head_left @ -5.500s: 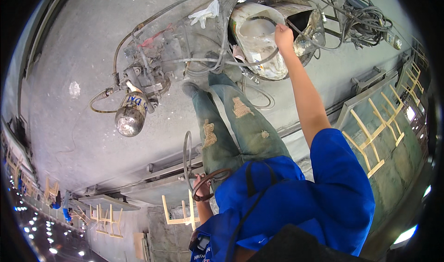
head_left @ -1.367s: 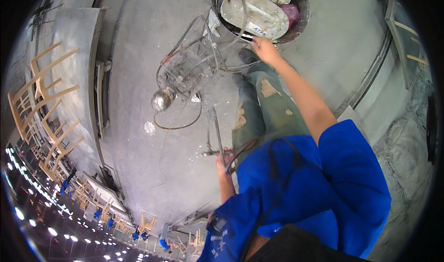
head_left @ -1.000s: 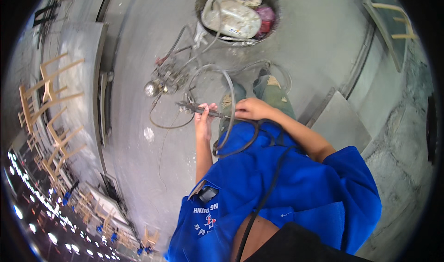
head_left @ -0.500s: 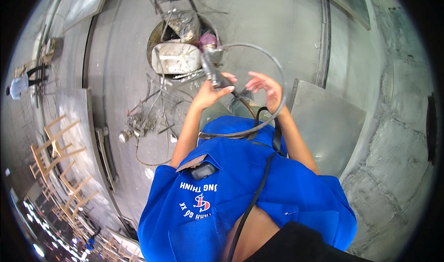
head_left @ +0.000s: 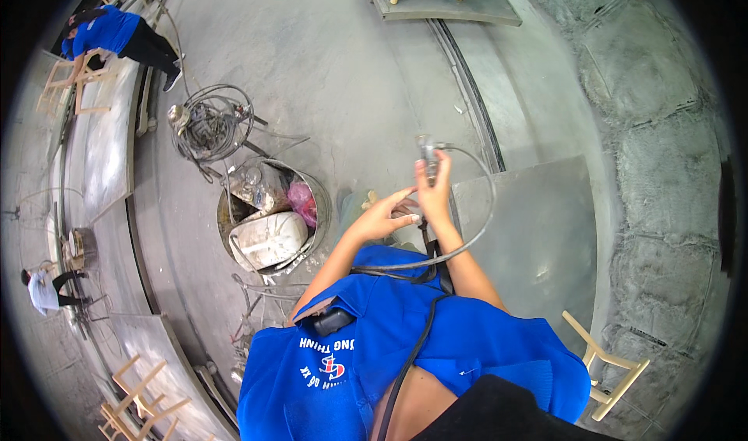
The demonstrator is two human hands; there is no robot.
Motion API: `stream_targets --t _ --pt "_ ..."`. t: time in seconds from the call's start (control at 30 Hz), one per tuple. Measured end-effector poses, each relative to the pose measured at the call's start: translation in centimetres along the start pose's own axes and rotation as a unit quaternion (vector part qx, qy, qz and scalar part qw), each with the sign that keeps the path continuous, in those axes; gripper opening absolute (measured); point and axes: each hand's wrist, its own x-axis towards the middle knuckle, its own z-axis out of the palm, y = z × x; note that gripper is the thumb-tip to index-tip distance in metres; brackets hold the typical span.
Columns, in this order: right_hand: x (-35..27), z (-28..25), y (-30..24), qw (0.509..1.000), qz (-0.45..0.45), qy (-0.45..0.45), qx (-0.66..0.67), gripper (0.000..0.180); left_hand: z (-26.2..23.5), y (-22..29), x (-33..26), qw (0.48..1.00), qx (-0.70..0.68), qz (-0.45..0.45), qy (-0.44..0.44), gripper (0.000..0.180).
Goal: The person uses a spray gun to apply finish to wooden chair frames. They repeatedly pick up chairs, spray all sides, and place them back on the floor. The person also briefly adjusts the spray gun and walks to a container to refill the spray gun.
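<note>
A metal spray gun, slightly smeared by motion, stands roughly upright in my right hand, whose fingers are closed round its body. From the gun's top a grey hose loops out to the right and comes back across my waist. My left hand is just left of and below the right one, its fingers stretched apart and the thumb out. Whether its fingertips touch the right hand or the gun's lower end, I cannot tell.
A round tub holds a dirty white jug and a pink plastic bag. Beyond it stands a coiled hose. Metal sheets lie at right. Wooden frames stand around, and two people work at far left.
The spray gun has passed from my left hand to my right. My left hand has opened. The view has swung, so the tub appears lower and a co-worker in blue shows at far left.
</note>
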Motion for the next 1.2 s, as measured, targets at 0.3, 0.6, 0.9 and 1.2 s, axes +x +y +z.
stream_targets --t 0.3,0.6,0.9,1.2 --pt "16.1 7.8 6.0 0.981 0.143 0.130 0.019 0.049 -20.5 -1.9 -1.0 0.985 0.074 -0.141 0.063 0.049" --pt "26.3 23.4 3.5 0.983 0.121 0.086 -0.107 0.054 -31.9 -3.0 -2.8 0.966 0.101 -0.158 0.180 0.021" --pt "39.4 24.7 6.6 0.921 0.316 -0.174 0.149 0.067 -39.8 7.7 12.8 0.986 0.008 -0.037 0.162 0.021" --pt "47.4 20.0 18.7 0.923 0.284 -0.197 -0.168 0.029 -44.2 18.3 39.2 0.995 -0.005 -0.097 0.006 0.023"
